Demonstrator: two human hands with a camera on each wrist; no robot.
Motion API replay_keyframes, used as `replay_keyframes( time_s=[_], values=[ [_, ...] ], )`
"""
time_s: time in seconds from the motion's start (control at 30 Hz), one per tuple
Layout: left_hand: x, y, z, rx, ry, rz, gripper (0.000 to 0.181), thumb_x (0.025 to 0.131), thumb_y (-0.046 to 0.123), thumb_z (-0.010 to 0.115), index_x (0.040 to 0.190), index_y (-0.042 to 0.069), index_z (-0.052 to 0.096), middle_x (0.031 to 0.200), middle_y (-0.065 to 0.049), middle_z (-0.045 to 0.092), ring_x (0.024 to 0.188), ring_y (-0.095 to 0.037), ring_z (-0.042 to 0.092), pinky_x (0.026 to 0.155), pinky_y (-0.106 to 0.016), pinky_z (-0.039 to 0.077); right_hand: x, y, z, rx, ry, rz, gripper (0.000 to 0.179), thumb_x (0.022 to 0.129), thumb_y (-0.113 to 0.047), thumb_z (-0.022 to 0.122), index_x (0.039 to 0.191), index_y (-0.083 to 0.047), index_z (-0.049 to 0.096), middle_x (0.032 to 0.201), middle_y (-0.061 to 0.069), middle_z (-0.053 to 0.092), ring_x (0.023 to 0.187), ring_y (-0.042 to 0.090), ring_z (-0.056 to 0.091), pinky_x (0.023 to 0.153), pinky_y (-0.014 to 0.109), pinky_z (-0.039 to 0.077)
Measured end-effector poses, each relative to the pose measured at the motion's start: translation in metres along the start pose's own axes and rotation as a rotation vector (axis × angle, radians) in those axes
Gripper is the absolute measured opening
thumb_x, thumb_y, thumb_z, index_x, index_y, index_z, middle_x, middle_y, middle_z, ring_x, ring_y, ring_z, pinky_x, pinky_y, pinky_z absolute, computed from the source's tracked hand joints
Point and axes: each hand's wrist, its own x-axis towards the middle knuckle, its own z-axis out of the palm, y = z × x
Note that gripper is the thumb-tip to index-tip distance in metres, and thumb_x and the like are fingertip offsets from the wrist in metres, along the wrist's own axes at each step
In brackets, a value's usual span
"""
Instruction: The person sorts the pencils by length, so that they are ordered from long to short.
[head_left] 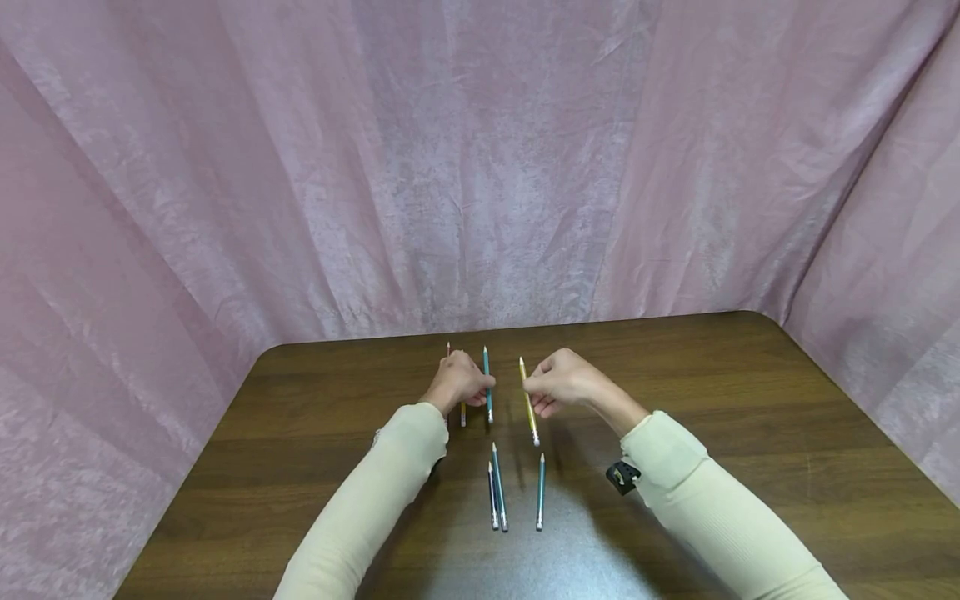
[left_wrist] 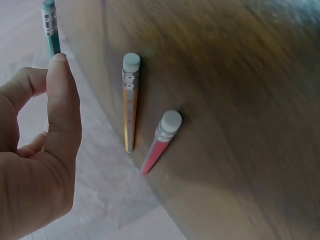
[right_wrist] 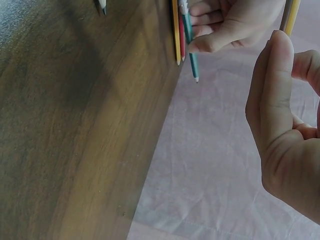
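My left hand [head_left: 459,380] pinches a teal pencil [head_left: 486,363] between thumb and fingers, its white tip pointing away from me and its eraser toward me. Below and beside that hand, a yellow-orange pencil [left_wrist: 130,112] and a red pencil [left_wrist: 156,152] lie on the table, erasers nearest in the left wrist view. My right hand [head_left: 564,382] pinches a yellow pencil [head_left: 532,419] near its middle, raised over the table and slightly slanted. In the head view, the left hand partly hides the red and yellow-orange pencils.
Closer to me on the brown wooden table [head_left: 712,392] lie a dark pencil [head_left: 492,498] and a blue pencil [head_left: 500,492] side by side. A teal-blue pencil [head_left: 541,493] lies to their right. Pink curtains [head_left: 510,167] hang behind the table's far edge.
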Motion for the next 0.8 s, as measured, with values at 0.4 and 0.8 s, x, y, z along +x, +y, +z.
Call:
replay_keyframes(
  time_s=[0.4,0.8],
  values=[
    [0.014,-0.001,0.007,0.064,0.015,-0.041,0.018,0.087,0.004,0.072,0.072,-0.002,0.067,0.058,-0.010,0.066,0.045,-0.013,0.063,0.053,-0.027,0.060,0.000,0.000,0.000,-0.012,-0.003,0.000,0.020,0.090,-0.003,0.059,0.098,0.014,0.066,0.068,0.010,0.064,0.055,0.013,0.064,0.063,0.033,0.063],
    [0.020,-0.001,0.013,0.134,0.049,-0.067,0.019,0.087,0.007,0.075,0.072,-0.001,0.066,0.057,-0.010,0.066,0.041,-0.012,0.061,0.050,-0.027,0.059,0.001,0.002,-0.003,-0.009,-0.003,-0.002,0.020,0.090,-0.002,0.058,0.098,0.015,0.065,0.068,0.010,0.063,0.055,0.013,0.063,0.062,0.031,0.063]
  ],
)
